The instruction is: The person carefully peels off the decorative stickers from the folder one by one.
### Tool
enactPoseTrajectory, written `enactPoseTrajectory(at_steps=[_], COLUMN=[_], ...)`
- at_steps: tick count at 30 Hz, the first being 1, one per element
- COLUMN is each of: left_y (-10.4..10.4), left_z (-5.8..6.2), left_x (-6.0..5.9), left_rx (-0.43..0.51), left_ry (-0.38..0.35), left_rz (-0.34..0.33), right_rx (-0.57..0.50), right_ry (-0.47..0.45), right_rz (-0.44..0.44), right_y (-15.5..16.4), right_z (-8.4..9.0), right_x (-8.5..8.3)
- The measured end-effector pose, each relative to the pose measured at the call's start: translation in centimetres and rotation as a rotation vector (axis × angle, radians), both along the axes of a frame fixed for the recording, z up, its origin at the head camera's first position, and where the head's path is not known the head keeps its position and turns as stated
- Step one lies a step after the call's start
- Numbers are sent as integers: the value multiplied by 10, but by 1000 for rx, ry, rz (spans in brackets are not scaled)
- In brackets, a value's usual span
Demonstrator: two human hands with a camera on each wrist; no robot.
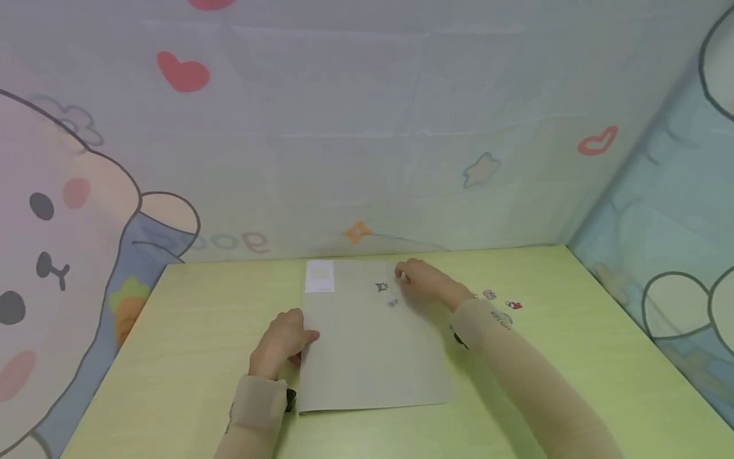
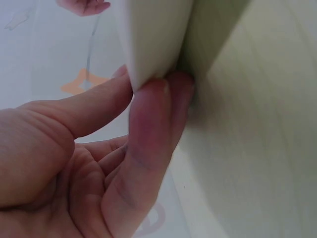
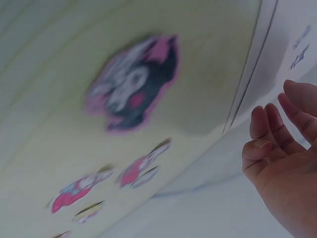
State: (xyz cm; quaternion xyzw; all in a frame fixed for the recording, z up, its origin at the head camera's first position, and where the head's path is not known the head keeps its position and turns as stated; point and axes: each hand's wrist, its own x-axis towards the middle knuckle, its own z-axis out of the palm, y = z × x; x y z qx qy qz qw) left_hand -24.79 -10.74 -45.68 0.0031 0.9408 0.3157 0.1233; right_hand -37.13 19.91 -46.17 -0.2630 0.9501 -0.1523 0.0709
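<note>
Pinching the left edge of the grey folder (image 1: 373,338) with the left hand (image 1: 282,341); the left wrist view shows thumb and index finger clamped on the cover's edge, lifted slightly off the surface (image 1: 573,370). Right hand (image 1: 427,280) sits over the folder's far right part, fingers loosely extended, gripping nothing; right wrist view confirms a relaxed, empty palm.

Progress, as judged: two small stickers (image 1: 387,294) are already on the folder cover, just left of the right hand. Loose stickers (image 1: 501,303) lie on the surface right of the folder, near the right forearm, so placement looks partly done with several left.

Folder: flat, thin, matte grey, closed, centred on the pale green surface, white label (image 1: 319,276) at its far left corner. Loose stickers are cartoon die-cuts in pink, black and white
</note>
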Motion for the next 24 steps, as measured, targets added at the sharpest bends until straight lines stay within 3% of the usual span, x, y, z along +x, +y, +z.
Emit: enactPoseTrajectory(at_steps=[9, 24], left_y=[1, 1], left_z=[1, -1], left_x=[0, -1], left_rx=[-5, -2], left_ry=[-1, -7], left_rz=[4, 14], right_rx=[6, 29], right_ry=[-32, -31], right_rz=[10, 6], right_y=[-28, -41], right_z=[-4, -2], right_x=[3, 4])
